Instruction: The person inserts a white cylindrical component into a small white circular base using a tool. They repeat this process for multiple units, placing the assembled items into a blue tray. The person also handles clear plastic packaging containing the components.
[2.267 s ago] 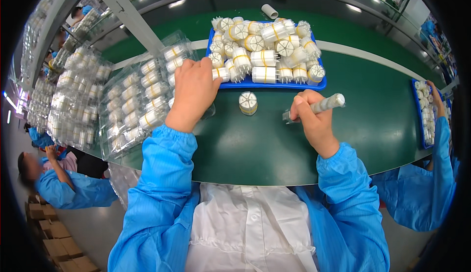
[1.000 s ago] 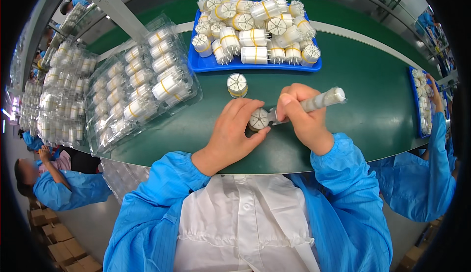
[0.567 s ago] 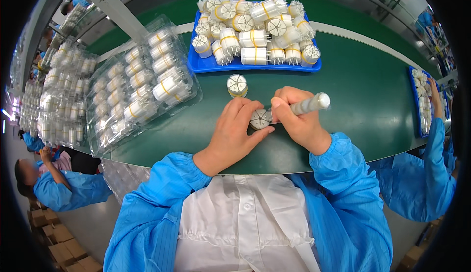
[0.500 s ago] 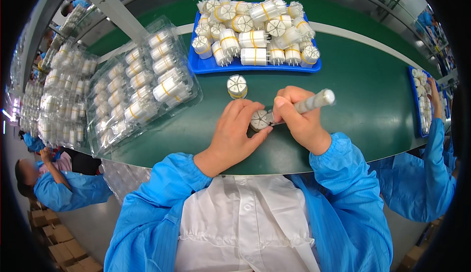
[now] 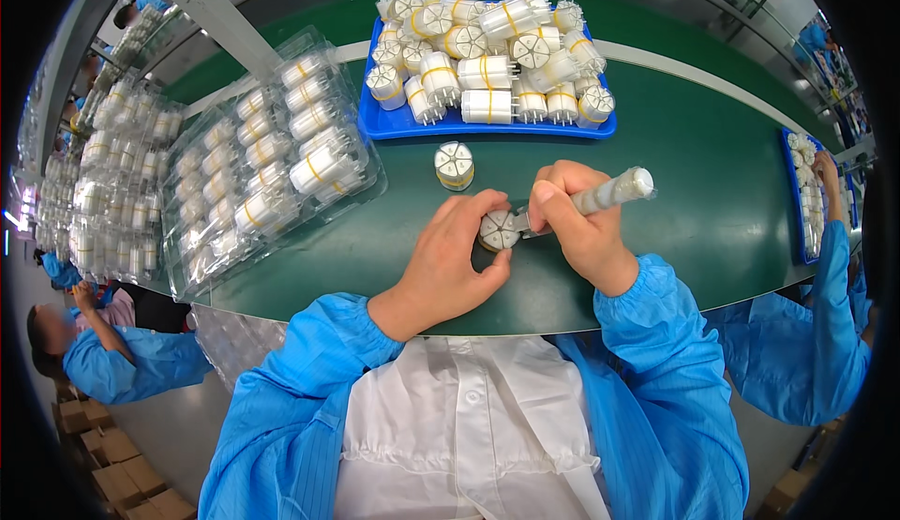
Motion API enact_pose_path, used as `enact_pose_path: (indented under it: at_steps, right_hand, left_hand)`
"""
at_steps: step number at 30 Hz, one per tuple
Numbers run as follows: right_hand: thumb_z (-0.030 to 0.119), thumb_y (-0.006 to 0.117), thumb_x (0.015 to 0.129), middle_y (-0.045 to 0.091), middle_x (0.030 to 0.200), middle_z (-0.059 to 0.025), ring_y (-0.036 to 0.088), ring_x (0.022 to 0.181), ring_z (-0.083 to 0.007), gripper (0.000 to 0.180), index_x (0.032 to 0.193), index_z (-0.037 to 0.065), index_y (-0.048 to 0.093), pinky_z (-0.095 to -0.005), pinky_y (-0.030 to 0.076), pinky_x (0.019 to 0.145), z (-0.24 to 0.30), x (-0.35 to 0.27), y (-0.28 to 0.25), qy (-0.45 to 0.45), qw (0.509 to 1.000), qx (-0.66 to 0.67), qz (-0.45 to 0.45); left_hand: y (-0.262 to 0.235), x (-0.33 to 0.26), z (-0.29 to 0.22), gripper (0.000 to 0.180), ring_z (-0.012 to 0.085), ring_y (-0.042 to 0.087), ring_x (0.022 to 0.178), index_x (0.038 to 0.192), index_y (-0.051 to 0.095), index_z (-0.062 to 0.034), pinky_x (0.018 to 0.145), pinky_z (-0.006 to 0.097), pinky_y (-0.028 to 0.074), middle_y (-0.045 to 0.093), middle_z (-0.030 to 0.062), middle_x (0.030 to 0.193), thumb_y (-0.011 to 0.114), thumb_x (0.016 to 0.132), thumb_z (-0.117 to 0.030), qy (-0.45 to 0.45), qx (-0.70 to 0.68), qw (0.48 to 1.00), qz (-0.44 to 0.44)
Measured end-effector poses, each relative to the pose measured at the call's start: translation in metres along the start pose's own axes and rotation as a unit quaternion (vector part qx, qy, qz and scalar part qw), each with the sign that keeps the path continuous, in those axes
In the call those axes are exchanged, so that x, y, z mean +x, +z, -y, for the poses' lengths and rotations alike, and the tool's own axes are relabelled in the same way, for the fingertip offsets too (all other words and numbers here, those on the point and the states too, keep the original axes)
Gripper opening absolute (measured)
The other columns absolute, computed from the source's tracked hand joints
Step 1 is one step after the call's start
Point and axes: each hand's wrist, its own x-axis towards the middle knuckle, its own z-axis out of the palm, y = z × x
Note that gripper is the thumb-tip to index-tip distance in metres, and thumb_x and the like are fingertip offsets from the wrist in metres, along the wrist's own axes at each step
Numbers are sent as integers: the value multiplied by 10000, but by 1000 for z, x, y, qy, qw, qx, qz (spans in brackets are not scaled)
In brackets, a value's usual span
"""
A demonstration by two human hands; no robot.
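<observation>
Green table point(image 5: 675, 182): smooth, faintly shiny, curved along your edge; clock directions run from the cylinder in your left hand.
Clear tray point(image 5: 371, 182): thin, glossy moulded plastic at 10 o'clock, holding rows of white cylinders point(image 5: 267, 150), many yellow-banded.
Blue tray point(image 5: 487, 130): shallow, at 12 o'clock, heaped with banded, pronged cylinders point(image 5: 487, 75); whether either tray's load is finished cannot be told.
Left hand point(image 5: 436, 271): at 8 o'clock, fingers and thumb curled around 1 upright cylinder.
Right hand point(image 5: 583, 225): at 3 o'clock, fingers closed in a pen-like grip on your tool.
Tool point(image 5: 614, 192): thick pale handle, film-wrapped, tilted; its flat tip meets the cylinder's rim.
Held cylinder point(image 5: 499, 231): on the table, wedge-segmented face up; work apparently under way, completion unclear.
Standing cylinder point(image 5: 455, 164): upright at 11 o'clock, banded, out of both hands.
</observation>
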Motion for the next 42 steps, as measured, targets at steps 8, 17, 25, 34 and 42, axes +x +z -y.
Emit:
enact_pose_path:
  at_steps: [8,17,25,34,42]
  right_hand:
    - [65,611,951,528,629,-12,467,569,-80,295,672,37,521,-284,372,511,-7,1,-1,-29,995,-85,48]
    - [65,605,953,566,644,-22,481,574,-78,294,672,40,526,-281,375,511,0,2,-4,-26,1000,-4,1]
    - [79,617,949,506,639,4,403,593,-65,316,663,50,486,-289,335,509,-2,1,-2,-24,996,-66,55]
    - [66,603,948,537,632,-9,456,580,-70,306,658,45,508,-285,357,504,0,1,-5,-24,1000,6,14]
    - [75,601,955,530,627,-4,452,577,-70,312,659,52,507,-282,361,505,-8,0,-6,-32,996,-62,61]
  left_hand:
    - [-1,1,0,590,364,584,1055,1258,526,-24,905,437,499,600,170,1119,802,743,-109,28,58,998,-13]
    - [3,-4,3,604,360,596,1050,1281,501,-28,870,443,511,618,165,1123,770,742,-65,-3,-8,1000,3]
    - [1,0,1,611,346,602,1017,1293,486,-29,851,428,521,627,155,1112,753,745,-55,31,47,998,0]
    - [2,-3,3,611,356,600,1026,1290,489,-25,867,441,518,617,159,1122,757,742,-69,0,-5,1000,19]
    - [0,-2,1,582,378,576,1099,1275,519,-19,932,450,493,589,180,1201,799,777,-131,15,-3,999,43]
